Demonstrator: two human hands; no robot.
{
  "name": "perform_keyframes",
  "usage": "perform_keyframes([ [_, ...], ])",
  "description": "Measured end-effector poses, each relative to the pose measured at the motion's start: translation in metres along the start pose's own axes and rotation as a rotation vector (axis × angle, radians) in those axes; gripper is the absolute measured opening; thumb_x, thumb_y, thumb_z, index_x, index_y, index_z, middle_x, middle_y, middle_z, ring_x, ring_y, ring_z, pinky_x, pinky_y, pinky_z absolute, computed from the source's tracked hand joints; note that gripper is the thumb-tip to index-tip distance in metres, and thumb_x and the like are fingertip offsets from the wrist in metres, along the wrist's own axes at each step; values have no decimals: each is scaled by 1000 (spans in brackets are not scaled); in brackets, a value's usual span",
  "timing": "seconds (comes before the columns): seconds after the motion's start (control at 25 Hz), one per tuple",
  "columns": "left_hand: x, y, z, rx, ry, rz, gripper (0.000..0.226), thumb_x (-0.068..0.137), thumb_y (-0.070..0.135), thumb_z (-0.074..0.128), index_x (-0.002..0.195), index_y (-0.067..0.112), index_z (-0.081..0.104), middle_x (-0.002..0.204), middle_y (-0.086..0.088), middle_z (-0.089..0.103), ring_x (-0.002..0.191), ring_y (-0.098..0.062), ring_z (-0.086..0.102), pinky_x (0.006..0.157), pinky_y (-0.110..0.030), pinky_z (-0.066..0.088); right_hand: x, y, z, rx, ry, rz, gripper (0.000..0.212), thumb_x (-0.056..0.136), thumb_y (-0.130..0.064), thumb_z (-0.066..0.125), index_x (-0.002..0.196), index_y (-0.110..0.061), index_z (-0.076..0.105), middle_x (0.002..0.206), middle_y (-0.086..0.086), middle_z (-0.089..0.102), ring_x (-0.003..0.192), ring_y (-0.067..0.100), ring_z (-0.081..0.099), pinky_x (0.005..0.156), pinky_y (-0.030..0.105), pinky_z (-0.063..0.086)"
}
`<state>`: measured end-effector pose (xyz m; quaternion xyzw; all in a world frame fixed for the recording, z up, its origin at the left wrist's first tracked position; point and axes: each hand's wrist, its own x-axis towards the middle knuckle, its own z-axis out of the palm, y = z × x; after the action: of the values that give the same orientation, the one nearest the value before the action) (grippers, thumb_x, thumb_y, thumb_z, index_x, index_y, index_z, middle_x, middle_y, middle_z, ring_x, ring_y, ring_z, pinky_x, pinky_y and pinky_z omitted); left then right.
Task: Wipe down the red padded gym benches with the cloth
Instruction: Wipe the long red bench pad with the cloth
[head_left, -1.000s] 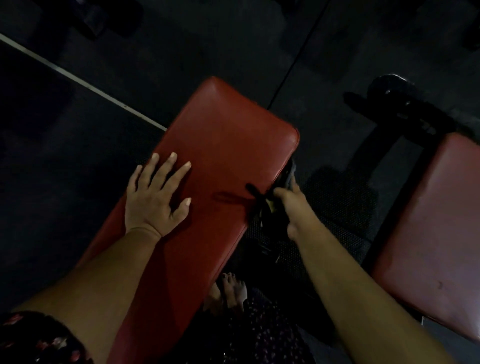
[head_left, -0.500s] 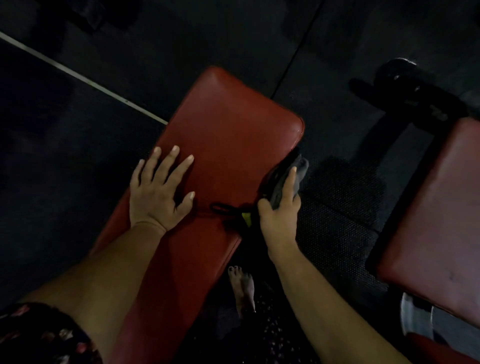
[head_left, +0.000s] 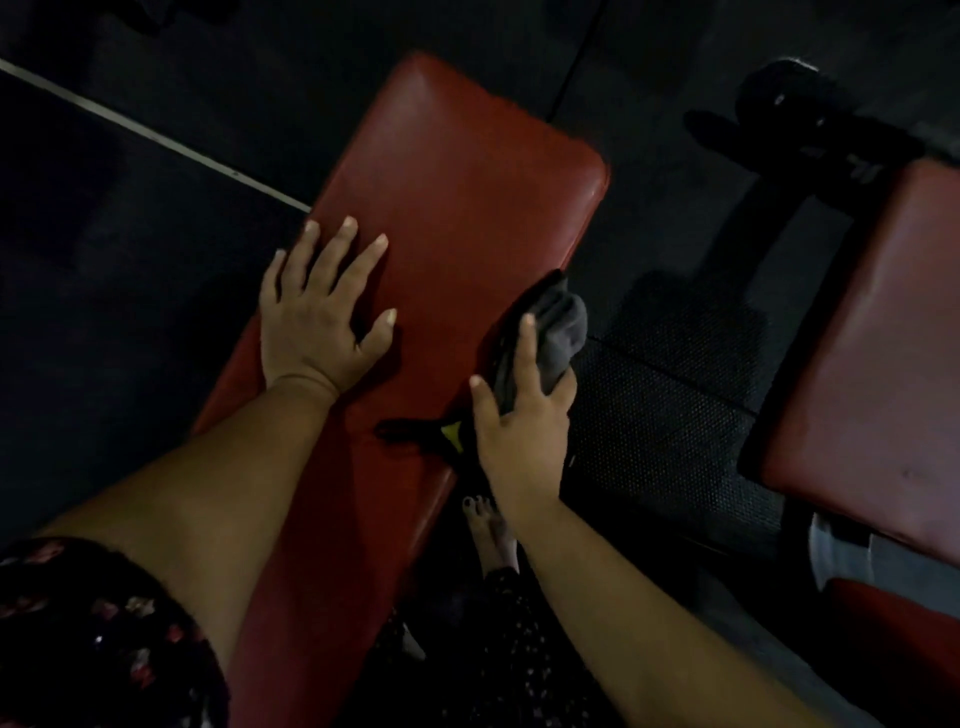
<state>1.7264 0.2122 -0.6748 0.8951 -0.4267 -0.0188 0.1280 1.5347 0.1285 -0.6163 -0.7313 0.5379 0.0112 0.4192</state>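
A long red padded bench (head_left: 457, 171) runs from the lower left up to the centre of the head view. My left hand (head_left: 317, 312) lies flat on its left side, fingers spread. My right hand (head_left: 519, 421) grips a dark grey cloth (head_left: 561, 332) against the bench's right edge, fingers curled over the side. A black strap with a yellow tag (head_left: 451, 431) trails from the cloth onto the pad. A second red bench (head_left: 872, 364) stands at the right.
Dark rubber flooring (head_left: 665, 415) lies between the two benches, with a pale line (head_left: 156, 137) crossing it at the left. A black frame and roller (head_left: 800, 104) rise behind the right bench. My bare foot (head_left: 488, 530) stands under my right wrist.
My right hand slid the cloth up along the bench's right edge, from below the rim to over it. My left hand stayed flat on the pad.
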Motion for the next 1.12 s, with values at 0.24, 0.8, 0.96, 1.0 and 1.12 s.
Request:
perform_keyframes([
  [0.24,0,-1,-6,10,-75,33,74,87,65,31,151,27,36,159,-6,31,148,-34,20,117,-55,14,3,28,9,414,-96,195,69,91,-43,56,146,-58,17,148,5,37,112,23,57,95,42,52],
  [0.8,-129,1,-23,-20,-91,433,58,90,44,46,145,27,42,152,-4,43,143,-28,32,116,-52,25,-69,37,32,460,-146,123,88,77,-64,67,143,-62,10,149,2,34,129,18,44,105,34,42],
  [0.96,-129,5,-22,-42,-113,354,56,88,44,44,141,27,51,148,-3,48,140,-27,36,115,-49,24,-133,58,55,258,-176,-17,81,92,-33,62,140,-65,6,153,-2,19,131,18,38,93,22,37],
  [1.0,-129,6,-23,-43,-115,357,56,88,44,43,141,26,51,148,-4,48,140,-27,35,116,-50,24,-134,62,57,334,-232,25,81,92,-30,62,142,-63,9,153,-2,21,131,18,39,94,23,37],
  [1.12,-136,4,-25,-77,-129,357,55,90,42,43,140,22,53,147,-6,49,140,-28,35,115,-51,24,-114,59,55,633,-243,241,80,84,-29,66,145,-56,22,150,1,38,125,16,48,105,33,43],
])
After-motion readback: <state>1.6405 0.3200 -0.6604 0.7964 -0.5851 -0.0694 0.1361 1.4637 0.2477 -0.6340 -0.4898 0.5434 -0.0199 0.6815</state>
